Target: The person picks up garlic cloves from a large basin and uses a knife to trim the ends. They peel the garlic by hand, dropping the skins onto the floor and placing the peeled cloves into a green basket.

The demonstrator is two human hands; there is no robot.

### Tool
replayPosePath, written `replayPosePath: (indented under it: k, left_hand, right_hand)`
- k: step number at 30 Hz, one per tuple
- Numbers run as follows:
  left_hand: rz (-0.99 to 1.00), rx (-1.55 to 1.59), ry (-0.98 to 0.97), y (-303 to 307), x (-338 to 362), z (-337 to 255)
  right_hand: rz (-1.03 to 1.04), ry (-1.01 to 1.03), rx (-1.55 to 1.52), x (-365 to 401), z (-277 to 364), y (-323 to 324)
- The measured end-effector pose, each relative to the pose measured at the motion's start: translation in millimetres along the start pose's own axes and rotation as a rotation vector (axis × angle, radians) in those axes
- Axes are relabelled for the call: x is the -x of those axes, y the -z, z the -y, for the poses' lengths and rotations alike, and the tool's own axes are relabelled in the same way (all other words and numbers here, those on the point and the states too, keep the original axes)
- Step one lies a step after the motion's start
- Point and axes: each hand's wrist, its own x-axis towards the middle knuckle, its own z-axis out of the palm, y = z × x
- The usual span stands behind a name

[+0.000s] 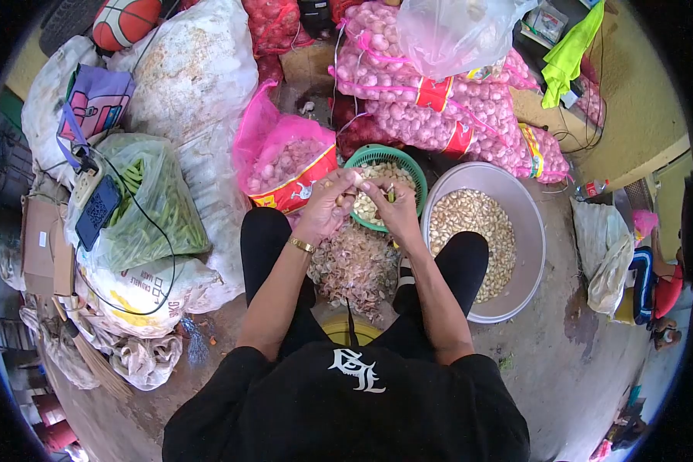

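My left hand [327, 204], with a gold watch at the wrist, is closed with its fingertips pinching a pale garlic clove [356, 178]. Close beside it, my right hand [394, 206] has its thumb against the clove. Its fingers curl round a small greenish, dark-edged thing [391, 194] whose kind I cannot make out. Just beyond both hands, a green colander [417, 173] holds peeled cloves. A heap of papery garlic skins [354, 266] lies below them, between my knees. To the right stands a wide, pale basin [533, 266] with many cloves in it.
An opened pink mesh bag [254, 142] of garlic leans behind my left hand. Full garlic sacks [470, 112] are stacked at the back. White sacks [192, 69] and a plastic bag of green pods [158, 208] crowd the left. Another person [666, 292] is at the far right.
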Motion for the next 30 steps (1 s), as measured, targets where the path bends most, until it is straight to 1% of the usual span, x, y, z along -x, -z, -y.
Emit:
replayPosePath:
  k: [2,3,5,10,15,18,20,22,26,30]
  left_hand:
    - [0.008,0.011,0.012,7.0,0.4,-1.2]
    - [0.01,-0.023,0.011,8.0,-0.8,-3.7]
    - [0.012,-0.056,0.01,7.8,-1.2,-4.2]
    - [-0.07,-0.053,0.025,3.4,-2.4,-2.4]
    - [-0.069,-0.044,0.038,4.1,-0.9,-1.9]
    - [-0.064,-0.023,0.039,8.9,-3.2,1.6]
    - [-0.073,-0.019,0.033,10.2,-2.4,-1.4]
    - [0.002,0.01,0.049,11.3,-1.4,-5.5]
    - [-0.054,0.034,0.037,13.0,-4.8,-0.4]
    - [-0.04,0.049,0.027,16.6,-5.9,1.6]
  right_hand:
    - [0.072,0.162,0.142,-2.3,-8.0,4.0]
    - [0.074,0.161,0.142,-4.0,-8.7,3.2]
    - [-0.008,0.476,0.217,-7.1,-9.3,0.7]
    - [0.041,0.425,0.274,-3.9,-2.2,2.3]
    - [0.053,0.403,0.261,-3.8,-5.2,0.8]
    - [0.048,0.372,0.316,-2.0,1.0,0.0]
    - [0.044,0.279,0.222,0.1,8.6,-2.5]
    - [0.049,0.317,0.226,-1.4,6.4,-2.6]
    - [0.033,0.416,0.271,-2.9,2.4,-5.0]
    - [0.058,0.374,0.27,-3.4,2.9,-4.4]
